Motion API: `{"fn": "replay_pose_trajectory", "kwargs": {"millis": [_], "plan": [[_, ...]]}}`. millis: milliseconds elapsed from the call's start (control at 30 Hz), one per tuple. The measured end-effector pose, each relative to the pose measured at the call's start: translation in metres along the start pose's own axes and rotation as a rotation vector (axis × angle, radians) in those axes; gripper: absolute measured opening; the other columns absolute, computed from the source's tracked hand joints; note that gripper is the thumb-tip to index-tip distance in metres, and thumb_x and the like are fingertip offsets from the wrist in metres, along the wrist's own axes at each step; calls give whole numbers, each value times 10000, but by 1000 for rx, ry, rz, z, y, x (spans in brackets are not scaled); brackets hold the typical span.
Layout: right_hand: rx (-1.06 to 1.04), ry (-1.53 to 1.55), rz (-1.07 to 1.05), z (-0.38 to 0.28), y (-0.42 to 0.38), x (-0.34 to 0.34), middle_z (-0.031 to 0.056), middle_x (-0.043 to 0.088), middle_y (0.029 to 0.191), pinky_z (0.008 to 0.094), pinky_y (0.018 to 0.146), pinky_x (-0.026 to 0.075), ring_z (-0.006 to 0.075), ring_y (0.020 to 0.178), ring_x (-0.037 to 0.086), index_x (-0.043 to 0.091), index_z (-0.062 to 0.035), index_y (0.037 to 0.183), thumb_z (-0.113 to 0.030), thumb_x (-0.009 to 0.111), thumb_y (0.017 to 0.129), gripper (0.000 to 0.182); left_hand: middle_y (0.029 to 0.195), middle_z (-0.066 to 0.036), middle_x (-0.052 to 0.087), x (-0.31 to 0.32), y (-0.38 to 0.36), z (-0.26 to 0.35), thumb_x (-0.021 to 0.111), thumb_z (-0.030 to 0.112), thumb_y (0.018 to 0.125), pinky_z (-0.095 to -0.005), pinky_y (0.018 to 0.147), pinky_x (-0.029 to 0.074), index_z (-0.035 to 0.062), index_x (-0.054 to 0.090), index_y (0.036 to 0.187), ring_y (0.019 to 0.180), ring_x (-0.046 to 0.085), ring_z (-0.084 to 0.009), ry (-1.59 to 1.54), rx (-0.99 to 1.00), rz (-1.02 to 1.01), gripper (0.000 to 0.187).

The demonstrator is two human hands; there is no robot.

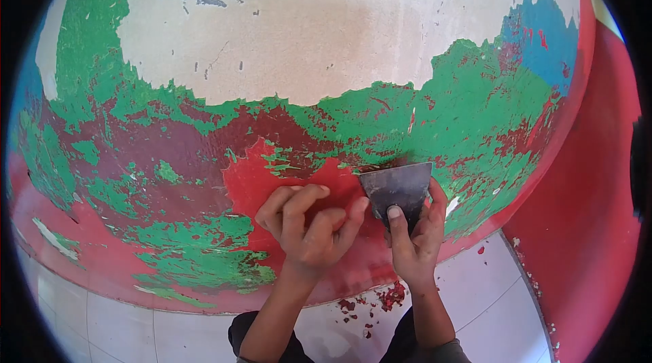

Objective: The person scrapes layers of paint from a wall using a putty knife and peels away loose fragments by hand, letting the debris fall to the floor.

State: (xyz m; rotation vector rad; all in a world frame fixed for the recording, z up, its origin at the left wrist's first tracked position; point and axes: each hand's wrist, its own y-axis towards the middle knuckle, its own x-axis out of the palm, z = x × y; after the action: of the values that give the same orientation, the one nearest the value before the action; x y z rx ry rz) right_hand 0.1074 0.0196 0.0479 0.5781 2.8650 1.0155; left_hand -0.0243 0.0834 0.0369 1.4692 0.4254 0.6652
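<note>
You have one scraper (397, 188) and two hands on the job. Your right hand (415, 237) is clamped on the scraper, thumb pressed up its blade. The wide edge points up against the wall (285, 50), at the border of the green and red paint, long axis near upright. Your left hand (309, 224) is curled loosely, just beside it, resting on the red patch. Red paint flakes (380, 298) lie scattered on the tiled floor (475, 295) below.

Soft, even daylight falls on the painted wall (305, 44) with no glare and only faint shadows; focus is sharp centrally (fisheye bending and black vignetting crowd the edges).
</note>
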Motion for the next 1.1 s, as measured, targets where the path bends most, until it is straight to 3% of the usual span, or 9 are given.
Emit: {"fn": "replay_pose_trajectory", "kwargs": {"millis": [133, 233, 333, 633, 733, 833, 933, 1033, 1100], "plan": [[38, 20, 2, -4, 3, 6, 143, 560, 1097, 275, 844, 449, 162, 999, 555, 288, 73, 1326, 11, 544, 882, 517, 1087, -43, 550, 1, 4, 6, 650, 203, 698, -337, 810, 350, 162, 726, 915, 975, 378, -271, 256, 32, -56, 234], [27, -6, -23, -3, 4, 5, 149, 558, 1097, 274, 848, 447, 165, 1003, 553, 293, 83, 1320, 14, 544, 880, 511, 1150, -44, 532, 3, 1, 3, 606, 202, 657, -338, 808, 346, 192, 728, 1004, 970, 355, -266, 328, 67, -75, 368], [3, -54, -8, 6, 2, 3, 152, 561, 1085, 276, 850, 447, 165, 995, 556, 291, 86, 1319, 16, 544, 877, 513, 1173, -40, 514, 2, 0, 3, 611, 209, 644, -339, 806, 341, 219, 728, 1016, 971, 354, -264, 334, 69, -95, 390], [-167, -15, -44, 12, 4, 7, 148, 560, 1084, 277, 833, 456, 170, 973, 563, 317, 80, 1297, 18, 557, 865, 499, 1147, -35, 495, -1, 0, 1, 623, 240, 668, -343, 801, 352, 197, 726, 1016, 985, 362, -268, 305, 101, -84, 365], [-192, -65, -65, 10, 0, 7, 135, 564, 1047, 273, 807, 461, 164, 942, 564, 330, 67, 1290, 10, 569, 862, 494, 1123, -89, 453, -5, -1, 1, 573, 77, 624, -387, 846, 362, 102, 715, 952, 1014, 374, -298, 158, 98, -71, 358], [-459, -243, -114, 20, -4, -3, 121, 561, 1017, 275, 786, 464, 157, 909, 560, 343, 54, 1285, 2, 581, 859, 490, 1065, -79, 473, -8, -7, -5, 603, 73, 680, -380, 805, 391, 90, 689, 831, 1017, 387, -289, -53, 82, 26, 175], [-241, -159, -15, 22, -11, -5, 104, 557, 1011, 274, 792, 459, 151, 899, 555, 356, 46, 1282, -2, 583, 862, 479, 1025, -77, 515, -8, -6, -5, 663, 111, 722, -382, 793, 412, 100, 651, 823, 997, 425, -288, -103, 77, -38, 102], [-151, -82, 76, 18, -9, -2, 95, 554, 1031, 269, 805, 454, 146, 903, 553, 363, 44, 1278, -1, 576, 868, 464, 1023, -74, 558, -12, -5, -5, 708, 124, 718, -398, 830, 425, 108, 649, 919, 980, 466, -298, -95, 91, -126, 210], [-183, -153, 15, 19, -7, -7, 108, 552, 1008, 231, 603, 451, 114, 743, 545, 275, -3, 1318, 6, 557, 873, 527, 980, -64, 588, -8, 2, 7, 720, 114, 717, -400, 840, 435, 112, 640, 922, 950, 495, -286, 55, 30, -64, 220]]}}
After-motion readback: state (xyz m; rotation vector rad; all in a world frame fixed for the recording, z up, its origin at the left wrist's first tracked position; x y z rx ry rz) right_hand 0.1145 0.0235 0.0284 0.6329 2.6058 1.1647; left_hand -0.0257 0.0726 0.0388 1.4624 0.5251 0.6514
